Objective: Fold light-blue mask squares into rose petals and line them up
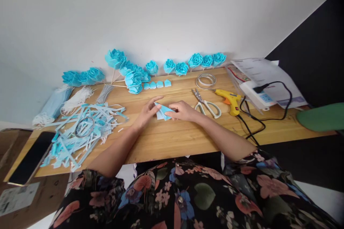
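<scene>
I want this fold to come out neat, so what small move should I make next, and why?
Perhaps press the folded light-blue, thin fabric-like sheet flatter with your right hand while your left hand steadies it: both hands are on it, and a paler layer shows beneath the blue.
</scene>
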`<state>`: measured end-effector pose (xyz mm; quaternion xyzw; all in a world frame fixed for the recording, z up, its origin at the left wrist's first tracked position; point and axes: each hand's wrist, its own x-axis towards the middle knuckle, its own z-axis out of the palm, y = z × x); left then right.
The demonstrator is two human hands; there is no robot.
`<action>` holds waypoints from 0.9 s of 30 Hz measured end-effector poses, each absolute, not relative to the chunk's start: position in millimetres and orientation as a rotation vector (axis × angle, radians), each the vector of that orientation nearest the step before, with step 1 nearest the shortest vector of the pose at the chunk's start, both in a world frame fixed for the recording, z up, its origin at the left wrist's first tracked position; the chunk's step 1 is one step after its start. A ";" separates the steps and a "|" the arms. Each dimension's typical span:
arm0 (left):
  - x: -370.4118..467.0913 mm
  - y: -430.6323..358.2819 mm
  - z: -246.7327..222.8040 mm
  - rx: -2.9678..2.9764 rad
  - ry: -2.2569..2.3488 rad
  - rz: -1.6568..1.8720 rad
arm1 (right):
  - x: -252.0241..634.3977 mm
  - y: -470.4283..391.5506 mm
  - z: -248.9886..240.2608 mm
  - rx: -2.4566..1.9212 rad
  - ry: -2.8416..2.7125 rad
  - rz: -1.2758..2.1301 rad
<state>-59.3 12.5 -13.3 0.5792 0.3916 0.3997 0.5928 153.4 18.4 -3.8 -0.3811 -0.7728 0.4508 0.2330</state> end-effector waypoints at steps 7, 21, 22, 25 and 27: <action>-56.9 15.7 -19.8 1.164 0.932 0.920 | 151.8 17.5 -4.2 -1.023 -2.171 1.173; -59.4 15.0 -11.0 1.196 0.957 0.907 | 151.8 15.1 1.6 -0.957 -2.181 1.188; -60.4 15.4 -11.4 1.250 0.974 0.910 | 152.7 16.0 0.1 -0.954 -2.169 1.191; -61.5 15.2 -10.5 1.374 0.988 0.900 | 154.6 18.5 -3.7 -0.952 -2.100 1.250; -60.9 14.5 -10.4 1.401 0.977 0.885 | 154.8 19.7 -5.5 -0.965 -2.075 1.284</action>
